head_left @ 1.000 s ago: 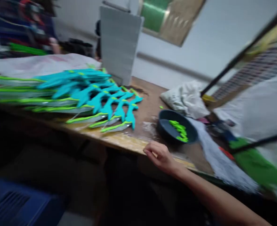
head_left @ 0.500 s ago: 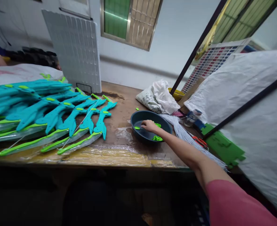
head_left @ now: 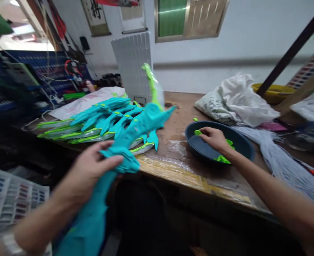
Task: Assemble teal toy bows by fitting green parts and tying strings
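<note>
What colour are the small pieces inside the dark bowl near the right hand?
Bright green pieces lie in the dark blue bowl; the head view shows them.

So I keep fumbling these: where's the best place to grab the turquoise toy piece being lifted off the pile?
Probably at the flared crosspiece, where the left hand grips it now, coming from the table's near edge. The long turquoise piece tilts away, its green tip highest.

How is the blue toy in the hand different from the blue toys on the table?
The held teal toy is lifted, tilted, gripped by the left hand; the row of teal toys lies flat on the wooden table. The held one stands alone; the row overlaps, fanned out. Both are teal with lime-green parts.
</note>
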`<state>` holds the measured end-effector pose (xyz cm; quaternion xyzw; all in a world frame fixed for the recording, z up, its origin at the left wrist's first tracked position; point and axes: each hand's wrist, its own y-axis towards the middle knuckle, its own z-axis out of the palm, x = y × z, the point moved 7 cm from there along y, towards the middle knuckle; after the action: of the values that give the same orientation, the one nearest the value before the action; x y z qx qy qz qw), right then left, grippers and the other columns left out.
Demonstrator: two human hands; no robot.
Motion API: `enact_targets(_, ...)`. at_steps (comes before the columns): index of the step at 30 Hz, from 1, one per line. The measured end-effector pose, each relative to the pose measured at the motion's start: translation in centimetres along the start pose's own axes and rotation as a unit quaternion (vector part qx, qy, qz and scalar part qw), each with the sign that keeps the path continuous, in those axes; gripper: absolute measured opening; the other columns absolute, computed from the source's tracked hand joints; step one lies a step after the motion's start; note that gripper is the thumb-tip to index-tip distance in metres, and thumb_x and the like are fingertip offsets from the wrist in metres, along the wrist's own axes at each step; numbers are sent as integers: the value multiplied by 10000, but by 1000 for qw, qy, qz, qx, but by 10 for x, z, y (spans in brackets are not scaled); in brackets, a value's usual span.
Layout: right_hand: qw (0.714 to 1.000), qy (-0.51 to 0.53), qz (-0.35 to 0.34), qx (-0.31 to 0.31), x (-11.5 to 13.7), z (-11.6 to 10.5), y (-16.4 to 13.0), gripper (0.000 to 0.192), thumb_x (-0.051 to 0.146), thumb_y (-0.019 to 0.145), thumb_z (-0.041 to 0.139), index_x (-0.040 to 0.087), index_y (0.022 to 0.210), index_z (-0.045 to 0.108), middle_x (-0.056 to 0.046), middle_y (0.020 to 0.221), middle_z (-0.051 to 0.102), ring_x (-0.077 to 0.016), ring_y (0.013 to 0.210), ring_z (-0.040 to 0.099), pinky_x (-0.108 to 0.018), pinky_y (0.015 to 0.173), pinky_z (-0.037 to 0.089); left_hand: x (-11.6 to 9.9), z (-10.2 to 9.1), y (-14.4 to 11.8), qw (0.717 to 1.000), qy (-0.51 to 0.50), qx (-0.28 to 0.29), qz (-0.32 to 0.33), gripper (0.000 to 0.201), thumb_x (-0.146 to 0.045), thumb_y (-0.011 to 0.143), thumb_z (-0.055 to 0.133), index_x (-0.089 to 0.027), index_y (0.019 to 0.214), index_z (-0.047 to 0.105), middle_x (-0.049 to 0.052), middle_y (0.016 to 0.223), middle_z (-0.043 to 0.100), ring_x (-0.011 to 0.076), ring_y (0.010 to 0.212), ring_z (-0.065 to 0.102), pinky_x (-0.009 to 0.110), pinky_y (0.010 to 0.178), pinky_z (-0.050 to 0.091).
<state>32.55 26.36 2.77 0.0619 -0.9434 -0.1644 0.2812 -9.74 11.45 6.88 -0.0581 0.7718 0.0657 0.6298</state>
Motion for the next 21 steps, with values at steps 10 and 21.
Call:
enact_targets(10,913,388,-85,88,160,28,-189,135,245,975,615,241,1016,744,-39,955,699,-174,880,654,-291,787,538,95,74,-65,969,-169,129,-124,515,-290,769,854,-172,1195,590,43,978,770,171,866,705,259,816,560)
enact_targets(21,909,396,-107,69,202,75,-204,103,177,971,625,231,990,711,-32,931,654,-152,836,637,-270,726,521,98,60,-90,984,-133,77,-88,457,-304,812,804,-200,1206,598,57,1119,758,221,1041,708,309,955,534)
